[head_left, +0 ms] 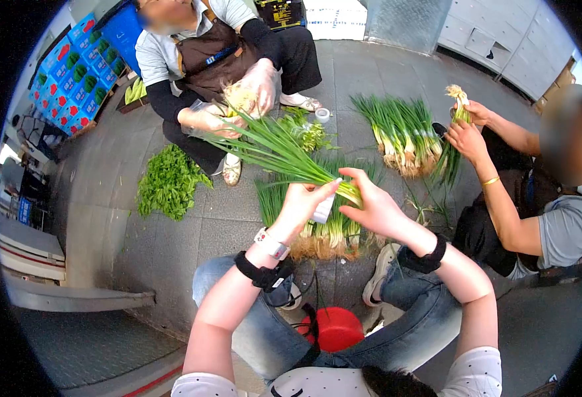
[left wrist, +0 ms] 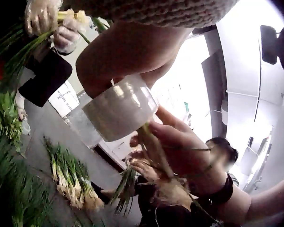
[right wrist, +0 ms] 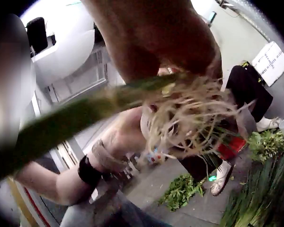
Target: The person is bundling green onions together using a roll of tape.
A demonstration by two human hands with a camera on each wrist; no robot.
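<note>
A bunch of green onions (head_left: 271, 153) spans the space before me, its leaves pointing away to the upper left. My left hand (head_left: 302, 206) grips it near the white stem ends, thumb lying across the stems. A wide white roll of tape (left wrist: 120, 109) is also held in the left hand, below the bunch. Around the stem end curl the fingers and thumb of my right hand (head_left: 382, 206), close beside the left thumb. Tangled roots (right wrist: 189, 118) hang by the right hand in the right wrist view. More green onions (head_left: 331, 241) lie on the floor beneath both hands.
Opposite, a gloved person holds onions by the roots (head_left: 239, 99). Another person at right holds a smaller bunch (head_left: 460, 109). Onion rows (head_left: 400, 135), leafy greens (head_left: 168, 180) and a small tape roll (head_left: 322, 115) lie on the floor. A red stool (head_left: 336, 329) is between my legs.
</note>
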